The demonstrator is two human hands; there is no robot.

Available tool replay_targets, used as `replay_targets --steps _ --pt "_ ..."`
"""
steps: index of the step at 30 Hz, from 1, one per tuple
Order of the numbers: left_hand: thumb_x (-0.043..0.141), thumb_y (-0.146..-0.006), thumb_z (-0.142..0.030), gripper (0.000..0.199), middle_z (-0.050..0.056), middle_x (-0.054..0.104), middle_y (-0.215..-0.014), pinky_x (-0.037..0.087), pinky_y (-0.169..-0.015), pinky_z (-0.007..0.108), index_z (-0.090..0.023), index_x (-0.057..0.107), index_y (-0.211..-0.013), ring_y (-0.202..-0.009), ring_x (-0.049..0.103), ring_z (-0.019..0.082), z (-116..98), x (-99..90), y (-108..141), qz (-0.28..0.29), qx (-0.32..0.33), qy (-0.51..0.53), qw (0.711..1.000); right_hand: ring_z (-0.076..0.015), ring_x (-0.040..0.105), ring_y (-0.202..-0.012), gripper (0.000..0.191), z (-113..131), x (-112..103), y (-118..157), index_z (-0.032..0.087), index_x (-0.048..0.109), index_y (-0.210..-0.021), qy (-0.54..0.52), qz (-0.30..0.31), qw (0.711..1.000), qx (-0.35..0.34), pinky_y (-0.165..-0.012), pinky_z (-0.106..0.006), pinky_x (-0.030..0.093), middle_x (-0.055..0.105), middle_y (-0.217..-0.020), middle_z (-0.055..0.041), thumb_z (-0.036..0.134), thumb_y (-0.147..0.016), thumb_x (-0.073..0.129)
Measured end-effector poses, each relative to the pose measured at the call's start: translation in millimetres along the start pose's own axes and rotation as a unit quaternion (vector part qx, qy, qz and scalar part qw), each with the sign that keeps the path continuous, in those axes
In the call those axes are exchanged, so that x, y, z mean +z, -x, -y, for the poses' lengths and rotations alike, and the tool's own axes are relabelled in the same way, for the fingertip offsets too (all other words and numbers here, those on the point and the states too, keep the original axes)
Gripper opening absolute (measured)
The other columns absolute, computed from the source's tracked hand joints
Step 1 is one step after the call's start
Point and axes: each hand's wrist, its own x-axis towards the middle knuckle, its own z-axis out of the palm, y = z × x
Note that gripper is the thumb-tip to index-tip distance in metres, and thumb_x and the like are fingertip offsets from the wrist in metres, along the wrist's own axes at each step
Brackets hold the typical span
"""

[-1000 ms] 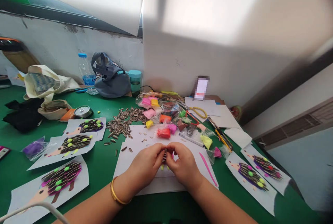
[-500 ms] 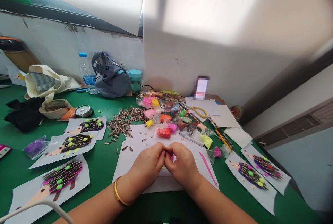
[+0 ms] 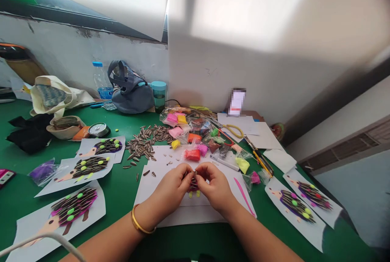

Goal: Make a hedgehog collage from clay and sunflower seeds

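Observation:
A small clay figure (image 3: 193, 184) studded with dark striped seeds shows between my hands, with two yellow-green strips at its lower edge. My left hand (image 3: 174, 185) has its fingers closed at the figure's left side. From the right, my right hand (image 3: 215, 184) pinches at its top, thumb and forefinger close to the seeds. The fingers cover much of the figure, and I cannot tell whether it rests on the white paper (image 3: 164, 214) under my hands. A pink plastic clay tool (image 3: 243, 195) lies on that paper, right of my right hand.
Behind the paper are a heap of sunflower seeds (image 3: 146, 142) and bagged coloured clay (image 3: 192, 155). Scissors (image 3: 233, 130) and a yellow cutter (image 3: 263, 162) lie back right. Hedgehog pictures (image 3: 71, 209) flank both sides. A bag (image 3: 131, 95) and bottle (image 3: 102, 81) stand by the wall.
My fingertips have moved slightly apart and up. More of the seed-studded figure and its yellow-green strips now shows between them.

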Motion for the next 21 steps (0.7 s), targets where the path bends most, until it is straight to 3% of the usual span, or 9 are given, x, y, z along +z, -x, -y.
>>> replay_targets --steps 8,14,17,21 --pt "0.053 -0.091 -0.035 0.018 0.000 0.061 -0.077 0.045 -0.062 0.025 -0.019 0.061 -0.087 -0.068 0.056 0.013 6.7 -1.2 -5.0 0.012 -0.011 0.100 0.995 -0.0165 0.064 -0.085 0.020 0.4 -3.7 -0.4 0.023 0.068 -0.101 -0.041 0.052 0.998 -0.005 -0.078 -0.029 0.051 0.070 -0.095 -0.0023 0.021 -0.087 0.053" --pt "0.059 -0.086 -0.046 0.029 -0.001 0.059 -0.073 0.043 -0.057 0.023 -0.018 0.059 -0.093 -0.064 0.055 0.012 4.9 -3.1 -6.4 0.036 -0.057 0.232 0.970 -0.0158 0.064 -0.076 0.014 -0.1 -1.3 1.0 0.021 0.064 -0.098 -0.100 0.033 0.994 0.027 -0.071 -0.028 0.052 0.068 -0.083 -0.0012 0.028 -0.086 0.060" --pt "0.056 -0.087 -0.047 0.031 -0.004 0.053 -0.063 0.036 -0.049 0.020 -0.017 0.061 -0.094 -0.053 0.046 0.009 -0.7 -3.6 -7.0 0.031 -0.075 0.260 0.962 -0.0167 0.066 -0.078 0.016 4.7 -1.1 1.7 0.020 0.062 -0.093 -0.159 0.049 0.985 0.050 -0.073 -0.030 0.054 0.069 -0.083 -0.0023 0.034 -0.086 0.062" --pt "0.059 -0.084 -0.048 0.031 -0.006 0.052 -0.061 0.030 -0.046 0.020 -0.017 0.059 -0.090 -0.046 0.038 0.006 -7.8 -3.8 -6.6 0.036 -0.093 0.277 0.956 -0.0147 0.063 -0.068 0.022 6.4 -2.0 1.7 0.020 0.057 -0.085 -0.174 0.036 0.982 0.063 -0.064 -0.027 0.052 0.065 -0.073 0.0009 0.040 -0.082 0.066"
